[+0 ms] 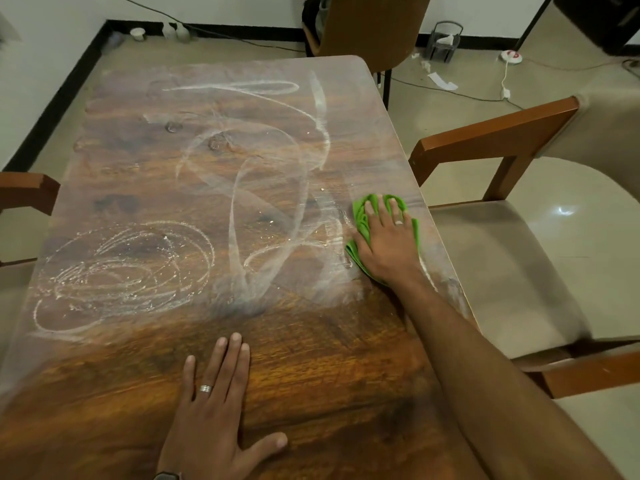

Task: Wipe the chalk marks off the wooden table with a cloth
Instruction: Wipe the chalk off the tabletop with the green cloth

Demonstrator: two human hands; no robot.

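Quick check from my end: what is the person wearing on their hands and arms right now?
Both forearms are bare, with no sleeves in view. The left hand wears a broad silver ring and a dark watch at the wrist. The right hand wears a thin light-coloured ring. No gloves.

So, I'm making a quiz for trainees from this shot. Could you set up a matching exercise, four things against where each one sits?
Things:
1. crumpled green cloth
2. left hand
3. spiral chalk scribble
4. brown wooden armchair with beige seat

Places:
A. flat on the table's bare near part
B. beside the table's right edge
C. under the right hand, near the right edge
D. table's left side

Pairs: 1-C, 2-A, 3-D, 4-B
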